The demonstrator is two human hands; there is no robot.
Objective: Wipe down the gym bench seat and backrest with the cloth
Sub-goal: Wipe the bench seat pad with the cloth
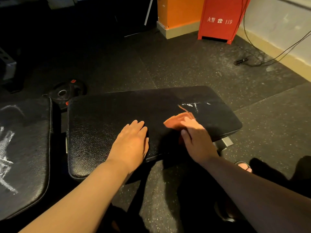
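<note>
The black padded bench seat [109,115] fills the middle of the view, with white chalk streaks [193,105] near its far right part. The backrest pad [25,148] lies at the left, also marked with white smears. My left hand [133,142] rests flat on the seat, fingers straight. My right hand [196,140] presses an orange-brown cloth [176,121] onto the seat just below the chalk streaks; its fingers lie over the cloth, which sticks out ahead of them.
A black weight plate [67,93] lies on the speckled rubber floor behind the gap between the pads. A red fire cabinet [220,19] and an orange box [178,12] stand at the back. Black cables [244,61] trail along the right wall. A sandalled foot [244,166] shows at the right.
</note>
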